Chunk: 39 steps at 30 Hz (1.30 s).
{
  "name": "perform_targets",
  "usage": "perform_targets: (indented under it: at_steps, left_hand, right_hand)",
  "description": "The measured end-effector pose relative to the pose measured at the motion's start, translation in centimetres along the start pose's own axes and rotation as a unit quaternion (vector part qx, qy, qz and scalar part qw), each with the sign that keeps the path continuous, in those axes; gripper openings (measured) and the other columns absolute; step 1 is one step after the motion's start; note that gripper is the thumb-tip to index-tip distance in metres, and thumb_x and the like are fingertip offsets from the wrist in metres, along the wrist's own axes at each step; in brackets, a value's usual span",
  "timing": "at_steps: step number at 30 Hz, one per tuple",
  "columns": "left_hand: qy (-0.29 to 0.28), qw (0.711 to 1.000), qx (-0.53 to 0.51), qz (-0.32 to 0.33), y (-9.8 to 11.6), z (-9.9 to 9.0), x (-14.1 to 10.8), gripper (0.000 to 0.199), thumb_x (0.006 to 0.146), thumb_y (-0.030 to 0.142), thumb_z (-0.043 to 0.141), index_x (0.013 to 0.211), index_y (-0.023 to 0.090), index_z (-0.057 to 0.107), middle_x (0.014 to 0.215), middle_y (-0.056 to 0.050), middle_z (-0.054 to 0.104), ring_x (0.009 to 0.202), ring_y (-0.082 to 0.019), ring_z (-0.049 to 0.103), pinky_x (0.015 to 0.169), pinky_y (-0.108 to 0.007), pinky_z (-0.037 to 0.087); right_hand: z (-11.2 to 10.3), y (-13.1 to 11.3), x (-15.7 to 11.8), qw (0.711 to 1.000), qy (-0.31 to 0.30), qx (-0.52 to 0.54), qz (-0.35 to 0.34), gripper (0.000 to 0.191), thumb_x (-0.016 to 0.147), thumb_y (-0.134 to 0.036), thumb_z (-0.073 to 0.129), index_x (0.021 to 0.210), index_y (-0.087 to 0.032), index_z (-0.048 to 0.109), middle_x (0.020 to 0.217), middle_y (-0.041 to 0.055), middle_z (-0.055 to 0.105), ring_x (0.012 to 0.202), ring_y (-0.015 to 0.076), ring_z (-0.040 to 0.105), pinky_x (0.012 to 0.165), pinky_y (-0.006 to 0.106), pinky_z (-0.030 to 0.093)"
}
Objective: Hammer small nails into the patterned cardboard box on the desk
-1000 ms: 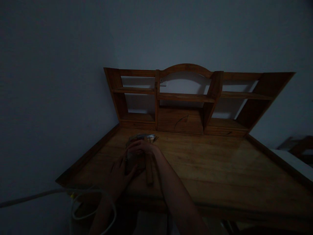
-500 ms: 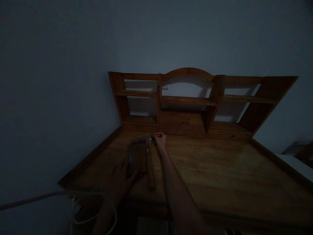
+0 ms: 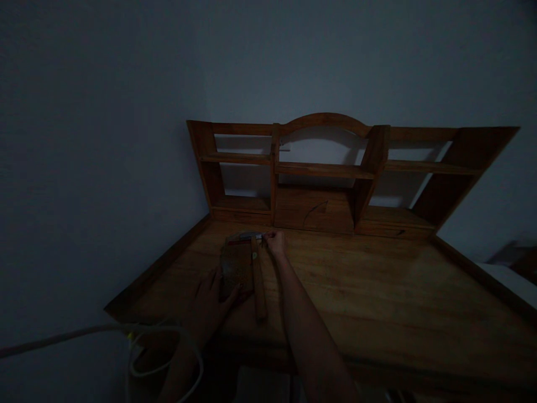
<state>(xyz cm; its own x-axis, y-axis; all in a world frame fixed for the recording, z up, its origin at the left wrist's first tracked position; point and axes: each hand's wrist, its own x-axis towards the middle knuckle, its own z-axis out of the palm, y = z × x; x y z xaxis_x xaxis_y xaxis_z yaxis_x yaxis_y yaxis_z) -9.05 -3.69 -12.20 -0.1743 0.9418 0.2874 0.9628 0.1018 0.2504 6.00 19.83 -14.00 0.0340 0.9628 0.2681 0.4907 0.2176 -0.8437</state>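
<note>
On the wooden desk lies a dark brown, flat, roughly rectangular object. My left hand rests at its lower left with the fingers spread, the thumb on its near edge. Along its right side lies a long wooden handle, with a small light spot near the top. A grey, slim item lies across the far end. My right hand is closed at the right tip of this item; what the fingers pinch is too small and dark to make out.
A wooden shelf unit stands along the desk's back edge against the wall. A pale cable loops across the lower left, over my left forearm. A raised wooden rim borders the desk's left side.
The view has shifted slightly. My right hand has dipped a little and its fingers look more curled at the tip of the grey item. My left hand stays on the brown object.
</note>
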Motion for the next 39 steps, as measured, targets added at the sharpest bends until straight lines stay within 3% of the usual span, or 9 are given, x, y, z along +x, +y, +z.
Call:
perform_targets:
  at_steps: [7,13,18,25,29,31,34,37,39]
  left_hand:
    - [-0.005,1.0,0.0,0.014,-0.1,-0.5,-0.2,0.062,0.085,0.047,0.047,0.14,0.019,0.039,0.142,-0.014,0.046,0.134,-0.031,0.038,0.107,-0.045,0.03]
    - [-0.013,0.999,0.019,0.024,-0.3,0.0,-0.2,0.057,0.087,0.045,0.044,0.137,0.019,0.044,0.145,-0.014,0.043,0.134,-0.03,0.036,0.108,-0.044,0.029]
    - [0.009,0.999,0.031,0.015,-0.4,0.5,-0.1,0.058,0.087,0.047,0.044,0.138,0.018,0.043,0.144,-0.014,0.043,0.133,-0.029,0.038,0.107,-0.043,0.031]
    - [0.001,0.989,0.095,0.111,-2.1,1.3,-0.3,0.043,0.085,0.025,0.049,0.127,0.026,0.055,0.146,-0.01,0.042,0.139,-0.031,0.029,0.11,-0.051,0.026]
    - [0.009,0.99,0.089,0.112,-2.3,1.6,-0.3,0.041,0.085,0.025,0.048,0.125,0.027,0.057,0.148,-0.01,0.04,0.138,-0.032,0.031,0.109,-0.052,0.027]
    - [0.012,0.992,0.081,0.098,-2.2,1.6,-0.3,0.042,0.085,0.028,0.05,0.127,0.025,0.056,0.147,-0.011,0.04,0.138,-0.032,0.031,0.109,-0.051,0.029]
    - [0.009,0.993,0.073,0.088,-2.0,1.4,-0.3,0.046,0.085,0.033,0.051,0.129,0.023,0.053,0.145,-0.012,0.043,0.137,-0.032,0.031,0.108,-0.049,0.03]
    - [0.01,0.993,0.061,0.103,-1.7,1.2,-0.2,0.045,0.087,0.034,0.048,0.13,0.023,0.052,0.145,-0.011,0.043,0.137,-0.031,0.033,0.109,-0.048,0.03]
    - [0.027,0.996,0.046,0.076,-1.3,1.0,-0.2,0.052,0.088,0.04,0.045,0.136,0.02,0.046,0.145,-0.013,0.043,0.133,-0.03,0.038,0.107,-0.047,0.032]
  right_hand:
    - [-0.3,-0.7,-0.4,0.999,-0.012,-0.036,-0.027,0.029,0.083,-0.037,0.054,0.088,-0.015,0.073,0.082,0.0065,0.07,0.072,0.0148,0.062,0.062,0.021,0.04]
    - [-0.4,-1.9,-1.4,0.994,-0.059,-0.067,-0.064,0.019,0.08,-0.027,0.056,0.084,-0.02,0.073,0.081,0.0034,0.07,0.074,0.0135,0.061,0.067,0.02,0.038]
    - [-0.6,-2.4,-1.5,0.993,-0.075,-0.073,-0.05,0.024,0.081,-0.032,0.054,0.08,-0.017,0.074,0.08,0.007,0.07,0.077,0.0169,0.062,0.067,0.023,0.038]
    - [-1.5,-2.5,-1.6,0.996,-0.087,-0.001,-0.012,0.03,0.082,-0.037,0.054,0.077,-0.013,0.071,0.08,0.0107,0.068,0.081,0.0183,0.061,0.067,0.023,0.037]
    - [-2.0,-3.9,-1.2,0.985,-0.134,0.103,-0.019,0.043,0.09,-0.042,0.04,0.092,-0.011,0.069,0.082,0.0086,0.066,0.072,0.0136,0.057,0.058,0.02,0.036]
    - [-2.3,-5.1,-1.2,0.969,-0.187,0.157,-0.033,0.049,0.092,-0.047,0.036,0.103,-0.011,0.066,0.082,0.0067,0.065,0.062,0.0105,0.053,0.052,0.019,0.034]
    - [-2.4,-7.0,-2.0,0.924,-0.306,0.22,-0.065,0.042,0.085,-0.048,0.055,0.108,-0.015,0.067,0.084,0.0039,0.065,0.059,0.0076,0.05,0.05,0.018,0.034]
    - [-1.9,-8.1,-3.5,0.801,-0.525,0.271,-0.101,0.041,0.075,-0.038,0.07,0.11,-0.017,0.066,0.096,0.0039,0.066,0.069,0.0087,0.055,0.057,0.018,0.038]
    - [-1.5,-8.5,-4.5,0.73,-0.621,0.263,-0.113,0.043,0.069,-0.034,0.077,0.107,-0.015,0.068,0.098,0.0047,0.066,0.077,0.0113,0.058,0.063,0.02,0.041]
